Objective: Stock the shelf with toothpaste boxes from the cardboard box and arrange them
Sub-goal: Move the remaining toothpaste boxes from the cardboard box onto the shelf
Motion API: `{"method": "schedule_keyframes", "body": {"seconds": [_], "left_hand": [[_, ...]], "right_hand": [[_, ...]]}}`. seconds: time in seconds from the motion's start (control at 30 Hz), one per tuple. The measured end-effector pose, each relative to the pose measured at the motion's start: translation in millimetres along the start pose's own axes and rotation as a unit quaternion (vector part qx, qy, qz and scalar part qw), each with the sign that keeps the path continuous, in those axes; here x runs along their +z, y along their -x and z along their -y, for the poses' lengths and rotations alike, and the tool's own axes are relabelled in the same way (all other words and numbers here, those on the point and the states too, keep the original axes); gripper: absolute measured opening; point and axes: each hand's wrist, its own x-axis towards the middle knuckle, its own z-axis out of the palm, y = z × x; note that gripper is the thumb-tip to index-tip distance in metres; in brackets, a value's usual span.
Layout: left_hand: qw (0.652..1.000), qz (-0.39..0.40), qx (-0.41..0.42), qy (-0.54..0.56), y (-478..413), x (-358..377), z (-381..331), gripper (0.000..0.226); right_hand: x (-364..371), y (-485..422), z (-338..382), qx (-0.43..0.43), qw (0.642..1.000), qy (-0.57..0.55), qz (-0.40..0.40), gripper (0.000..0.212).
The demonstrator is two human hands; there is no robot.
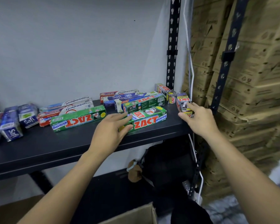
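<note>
A pale grey wall (71,46) is seen behind a black slotted upright (173,42). Brown cartons (257,78) are stacked at the right.

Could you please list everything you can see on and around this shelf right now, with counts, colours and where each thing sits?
Green Zact boxes: three, green with red lettering, lying flat mid-shelf.
Grey Zact boxes: two, grey and red, at the shelf's right end.
Pepsodent boxes: at least three, white and red, towards the back.
Safi boxes: several, blue and white, at the left end and back centre; exact count unclear.
Shelf: one, black, metal posts on the right.
Stacked cartons: many, brown, right of the shelf.
Cardboard box: one, brown, open, at the bottom edge.
Left hand: open, fingers on the nearest green box.
Right hand: fingers against the nearer grey box.
</note>
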Motion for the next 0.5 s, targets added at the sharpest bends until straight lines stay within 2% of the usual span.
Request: {"method": "schedule_keyframes", "body": {"seconds": [0.13, 0.5], "left_hand": [[0.998, -0.048, 0.029, 0.003, -6.7, 15.5, -9.1, 0.034], [0.999, -0.022, -0.03, 0.011, -41.4, 42.0, -37.2, 0.033]], "right_hand": [[-2.5, -5.8, 7.4, 0.003, 1.0, 0.02, -0.009, 0.064], [22.1, -6.5, 20.6, 0.018, 0.999, 0.044, -0.027, 0.05]]}}
